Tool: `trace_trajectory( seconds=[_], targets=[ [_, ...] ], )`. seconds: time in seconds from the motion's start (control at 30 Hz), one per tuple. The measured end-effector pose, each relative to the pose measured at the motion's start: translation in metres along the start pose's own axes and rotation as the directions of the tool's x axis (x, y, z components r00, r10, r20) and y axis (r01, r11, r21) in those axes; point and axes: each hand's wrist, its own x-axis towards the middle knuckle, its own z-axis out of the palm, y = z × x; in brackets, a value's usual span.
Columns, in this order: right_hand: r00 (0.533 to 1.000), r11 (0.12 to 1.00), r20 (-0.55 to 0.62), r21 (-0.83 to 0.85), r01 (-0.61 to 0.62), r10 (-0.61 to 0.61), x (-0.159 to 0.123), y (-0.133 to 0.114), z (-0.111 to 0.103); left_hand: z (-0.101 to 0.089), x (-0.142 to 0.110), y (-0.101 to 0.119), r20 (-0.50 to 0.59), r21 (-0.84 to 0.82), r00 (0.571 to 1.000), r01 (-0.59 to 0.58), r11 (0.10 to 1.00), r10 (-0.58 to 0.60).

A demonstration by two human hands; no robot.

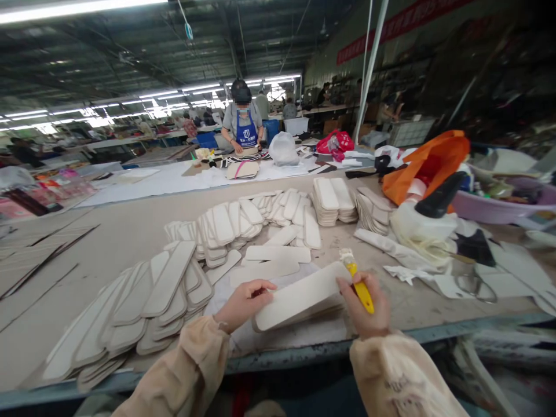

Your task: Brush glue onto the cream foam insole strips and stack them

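A long white board with rounded corners [299,292] is tilted between my two hands, above more boards near the table's front edge. My left hand [245,301] pinches its left end between thumb and fingers. With thumb and fingertips, my right hand [369,304] touches the board's right end. The same hand grips a yellow-handled brush [362,292], its pale bristles pointing away from me. Just beyond the held board lie loose white boards [278,253]. Fanned piles of similar boards [169,278] spread to my left.
Stacked boards [326,200] stand farther back. On the right are a white jug [423,220], an orange bag [434,159], a purple basin [499,202] and scissors [478,289]. Brown sheets [35,249] lie far left. A co-worker in a blue apron [247,130] stands across the table.
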Motion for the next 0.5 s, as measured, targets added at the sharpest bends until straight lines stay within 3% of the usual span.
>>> trace_trajectory(
  seconds=[0.07, 0.17, 0.27, 0.37, 0.5],
  targets=[
    [1.000, 0.993, 0.026, -0.117, 0.015, -0.012, 0.000, 0.001, -0.002, -0.005, -0.001, -0.009, 0.035, -0.125, 0.999, 0.025, 0.992, -0.021],
    [0.997, 0.966, 0.072, -0.256, 0.046, -0.029, 0.000, 0.002, -0.003, -0.009, -0.003, -0.021, 0.007, -0.159, 0.996, 0.084, 0.984, -0.084],
    [0.987, 0.935, 0.147, -0.340, 0.104, -0.056, -0.001, 0.007, -0.002, -0.009, -0.002, -0.030, -0.080, -0.076, 0.987, 0.130, 0.989, -0.136],
    [0.972, 0.897, 0.229, -0.415, 0.149, -0.055, -0.001, 0.018, 0.000, -0.008, 0.000, -0.036, -0.153, 0.053, 0.983, 0.116, 0.992, -0.106],
    [0.949, 0.841, 0.314, -0.504, 0.195, -0.032, 0.001, 0.030, 0.001, -0.009, 0.001, -0.038, -0.155, 0.213, 0.985, 0.114, 0.970, -0.082]
  ],
)
